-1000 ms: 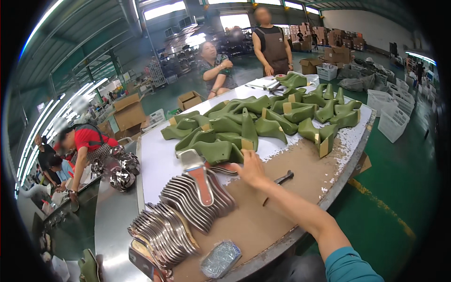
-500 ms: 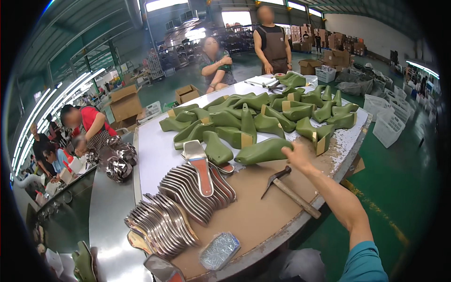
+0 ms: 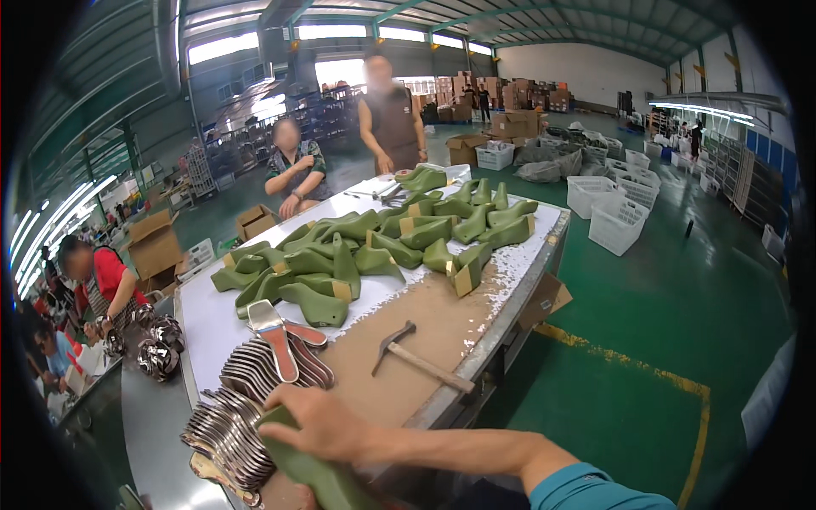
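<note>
My right hand (image 3: 327,425) is closed around a green shoe last (image 3: 310,467) close to me, at the lower edge of the view. A small part of my left hand (image 3: 305,496) shows against the last's lower left side; most of it is out of view. Just beyond, silver insole-shaped plates (image 3: 229,433) stand in tight rows, and one with a reddish underside (image 3: 276,344) lies on top. A hammer (image 3: 416,357) with a wooden handle rests on the brown board. Farther back, many green shoe lasts (image 3: 314,303) lie heaped on the white tabletop.
The table's metal edge (image 3: 510,310) runs along the right, with an open cardboard box (image 3: 544,302) below it. White plastic crates (image 3: 619,225) stand on the green floor. Two people are at the table's far end; a person in red (image 3: 119,285) works at the left bench.
My right hand has lifted a shoe last from the front of the heap and brought it toward me. The view has swung right. Part of my left hand has appeared at the last.
</note>
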Action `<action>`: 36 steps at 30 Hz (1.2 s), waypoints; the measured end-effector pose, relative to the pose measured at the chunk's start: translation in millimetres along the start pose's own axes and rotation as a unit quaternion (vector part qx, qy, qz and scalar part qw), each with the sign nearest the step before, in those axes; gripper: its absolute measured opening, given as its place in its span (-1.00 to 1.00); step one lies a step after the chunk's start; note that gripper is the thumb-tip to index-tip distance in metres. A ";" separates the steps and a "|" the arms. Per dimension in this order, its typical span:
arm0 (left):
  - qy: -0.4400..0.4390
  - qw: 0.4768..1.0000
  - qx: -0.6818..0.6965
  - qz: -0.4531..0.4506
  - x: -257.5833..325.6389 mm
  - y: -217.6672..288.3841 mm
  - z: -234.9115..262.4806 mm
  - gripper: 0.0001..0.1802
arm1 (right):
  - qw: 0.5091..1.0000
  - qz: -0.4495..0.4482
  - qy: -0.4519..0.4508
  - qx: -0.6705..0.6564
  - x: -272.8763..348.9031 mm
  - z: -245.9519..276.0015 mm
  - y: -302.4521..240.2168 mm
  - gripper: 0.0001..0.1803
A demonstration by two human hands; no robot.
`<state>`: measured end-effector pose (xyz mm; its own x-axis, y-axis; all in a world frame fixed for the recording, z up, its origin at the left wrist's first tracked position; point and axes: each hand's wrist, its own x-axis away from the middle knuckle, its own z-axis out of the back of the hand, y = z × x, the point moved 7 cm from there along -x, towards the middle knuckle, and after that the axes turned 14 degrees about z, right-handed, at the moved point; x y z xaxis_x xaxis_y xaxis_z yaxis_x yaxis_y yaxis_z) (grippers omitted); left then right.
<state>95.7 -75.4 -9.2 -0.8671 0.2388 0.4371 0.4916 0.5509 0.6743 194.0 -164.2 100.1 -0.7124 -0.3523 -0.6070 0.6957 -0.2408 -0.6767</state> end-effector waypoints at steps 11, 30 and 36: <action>-0.033 0.981 0.123 -0.148 24.0 21.3 32.8 -0.26 | 0.790 -0.279 -0.042 -0.545 195.2 -73.9 -36.3 -0.15; 0.164 0.898 0.165 -0.373 82.6 8.4 171.4 -0.65 | 0.978 0.132 -0.155 0.040 153.8 -81.4 -10.9 -0.35; 0.327 0.806 -0.375 -0.320 99.3 36.1 155.3 -0.72 | 0.984 0.091 -0.150 0.036 178.9 -91.0 9.2 -0.42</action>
<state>15.0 92.4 -33.9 -0.8548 -0.5113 -0.0886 0.0827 -0.3027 0.9495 64.5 -147.1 -52.6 -0.5235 -0.6435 -0.5584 0.8220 -0.2089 -0.5298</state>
